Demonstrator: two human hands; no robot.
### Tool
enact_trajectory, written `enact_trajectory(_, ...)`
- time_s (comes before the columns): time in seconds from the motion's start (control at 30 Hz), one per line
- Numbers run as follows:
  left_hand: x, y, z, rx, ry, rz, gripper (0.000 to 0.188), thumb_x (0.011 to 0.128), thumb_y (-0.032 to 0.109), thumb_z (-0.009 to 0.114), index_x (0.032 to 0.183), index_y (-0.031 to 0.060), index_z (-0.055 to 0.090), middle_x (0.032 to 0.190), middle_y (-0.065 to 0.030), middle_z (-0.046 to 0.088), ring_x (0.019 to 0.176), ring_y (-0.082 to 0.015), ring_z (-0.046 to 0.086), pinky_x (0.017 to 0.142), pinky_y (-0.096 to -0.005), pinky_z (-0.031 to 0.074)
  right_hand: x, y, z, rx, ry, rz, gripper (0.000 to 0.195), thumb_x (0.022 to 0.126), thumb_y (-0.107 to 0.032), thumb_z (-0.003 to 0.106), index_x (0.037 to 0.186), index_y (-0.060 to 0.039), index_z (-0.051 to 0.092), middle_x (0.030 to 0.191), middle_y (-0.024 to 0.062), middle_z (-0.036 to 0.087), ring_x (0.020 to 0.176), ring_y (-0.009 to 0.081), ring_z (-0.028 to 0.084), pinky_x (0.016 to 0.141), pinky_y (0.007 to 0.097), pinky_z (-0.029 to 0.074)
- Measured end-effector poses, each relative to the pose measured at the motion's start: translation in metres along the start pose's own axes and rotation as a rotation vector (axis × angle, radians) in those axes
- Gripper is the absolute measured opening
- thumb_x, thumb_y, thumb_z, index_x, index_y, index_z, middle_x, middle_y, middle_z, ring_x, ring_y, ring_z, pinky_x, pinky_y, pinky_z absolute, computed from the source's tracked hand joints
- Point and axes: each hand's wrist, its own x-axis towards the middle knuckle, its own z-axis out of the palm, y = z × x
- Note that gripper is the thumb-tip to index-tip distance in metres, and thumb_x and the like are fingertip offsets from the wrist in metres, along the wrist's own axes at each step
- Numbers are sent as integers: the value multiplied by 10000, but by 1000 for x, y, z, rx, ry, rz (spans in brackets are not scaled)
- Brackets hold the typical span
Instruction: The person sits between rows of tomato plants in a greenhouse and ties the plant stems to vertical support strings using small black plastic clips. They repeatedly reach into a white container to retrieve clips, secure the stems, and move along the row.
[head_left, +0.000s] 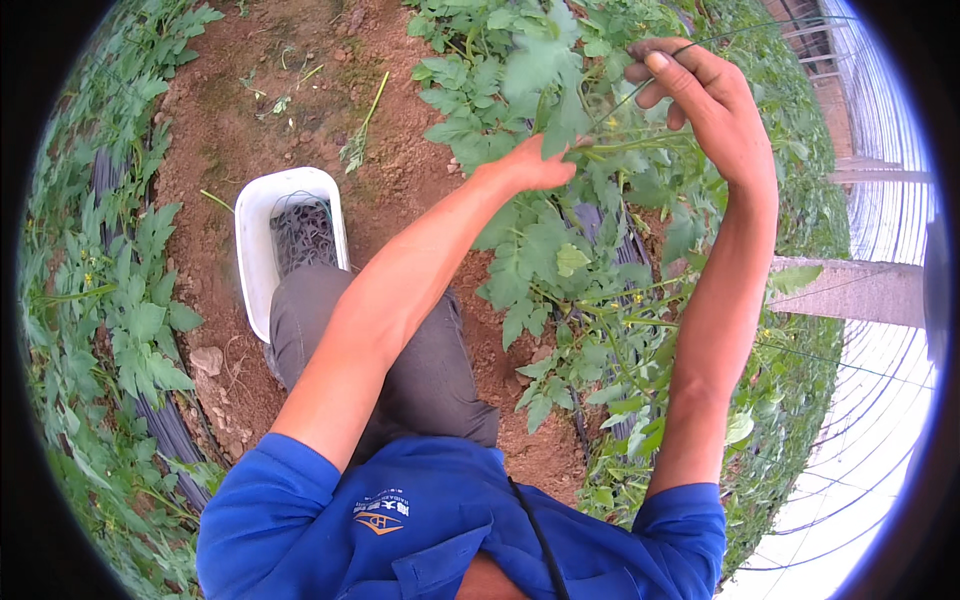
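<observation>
My right hand (709, 101) is raised at the upper right, with a thin green twine (616, 107) pinched between thumb and fingers. The twine slants down from there toward my left hand (541, 163). That hand is closed around the green stem (637, 143) of a tomato plant, and a leaf (566, 112) covers part of its fingers. Lobed tomato leaves (536, 251) surround both hands. By my knee, a white plastic tub (253, 247) contains many small grey plastic rings or clips (304, 234) and a bit of green twine.
Bare reddish soil (300, 45) forms the path, with a cut leafy stalk (365, 124) on it. Another plant row (142, 315) runs along the left. Black plastic sheeting (169, 431) lies beneath the plants. A pale post (851, 291) stands at right, near translucent ribbed covering (889, 217).
</observation>
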Motion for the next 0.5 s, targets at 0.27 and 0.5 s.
enact_trajectory(0.27,-6,0,-6,6,-12,31,492,817,167,607,1293,103,502,1235,-161,556,1166,-348,535,979,-413,433,27,55,-55,-315,-172,58,410,954,-310,530,1171,28,611,990,59,699,922,138,640,782,283,479)
enact_trajectory(0.5,-16,11,-14,91,51,-83,399,798,221,654,1150,60,555,1132,-153,601,1044,-349,588,884,-419,472,8,78,-78,-298,-233,232,363,903,-261,548,1088,26,672,970,87,702,940,150,630,859,272,462)
